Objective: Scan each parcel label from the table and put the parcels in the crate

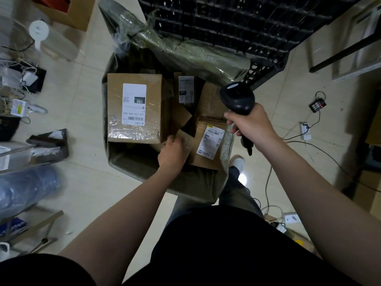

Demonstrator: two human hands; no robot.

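**Scanner in my right hand, left hand down among the parcels**

My right hand (250,124) is wrapped round the handle of the black scanner (237,98). Its head hangs over the far right corner of the olive-green container (191,186), which stands on the tiled floor (86,182) in front of my legs.

My left hand (173,153) reaches down into the container and rests on a small brown parcel (186,141) glossy with clear tape. The back of the hand faces me with the knuckles bent and the fingertips hidden. I cannot tell whether I am gripping it or only touching it.

The parcels lie inside the container, all plain brown cardboard. The big box (152,112) fills the left side, with shiny tape along its near edge. Its tall white label (134,104) carries a dark block reading 150 and a barcode. On the right, a flatter parcel (206,159) lies tilted against the wall, and its white label (210,141) has a yellow corner. A narrow parcel (186,89) at the back shows a label with handwriting.

A black lattice crate (237,23) stands just beyond the container.
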